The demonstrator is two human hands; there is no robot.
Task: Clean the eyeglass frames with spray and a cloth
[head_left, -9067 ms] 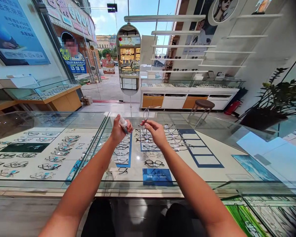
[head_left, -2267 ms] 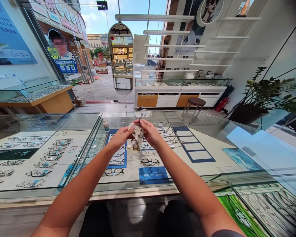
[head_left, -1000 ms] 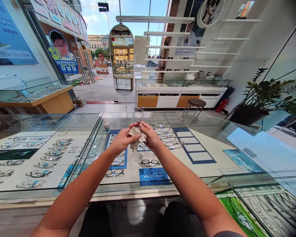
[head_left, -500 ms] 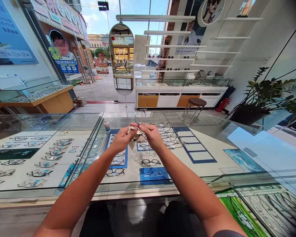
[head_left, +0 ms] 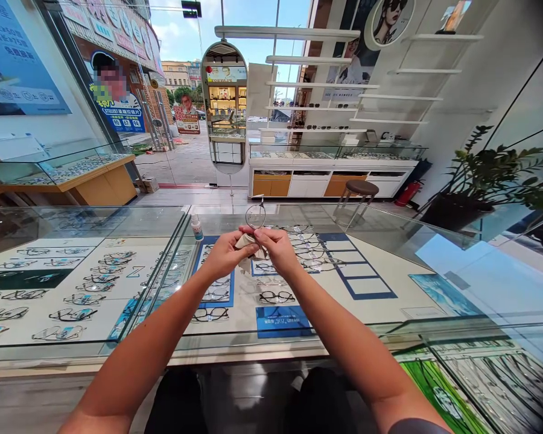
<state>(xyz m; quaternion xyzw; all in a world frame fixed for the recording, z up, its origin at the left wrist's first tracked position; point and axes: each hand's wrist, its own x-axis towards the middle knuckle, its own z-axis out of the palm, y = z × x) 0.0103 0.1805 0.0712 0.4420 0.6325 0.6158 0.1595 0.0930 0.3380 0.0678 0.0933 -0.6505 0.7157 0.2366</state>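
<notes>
Above the glass counter, my left hand (head_left: 226, 254) is closed on a beige cloth (head_left: 245, 242), which hangs in folds below the fingers. My right hand (head_left: 279, 250) pinches a pair of eyeglasses (head_left: 256, 216) close beside it. One round, thin-rimmed lens stands upright above my fingertips. The rest of the frame is hidden by my fingers and the cloth. Both hands touch at the fingertips. Left of them, a small white spray bottle (head_left: 196, 227) stands on the counter.
Beneath my hands the glass display case (head_left: 235, 342) holds rows of eyeglasses and a blue card (head_left: 284, 322). An oval mirror (head_left: 224, 108) and a brown stool (head_left: 361, 188) are beyond the counter. A potted plant (head_left: 461, 199) stands at right.
My left thumb has shifted right across the cloth toward my right hand, and the cloth is bunched differently. The eyeglasses have moved slightly up and left.
</notes>
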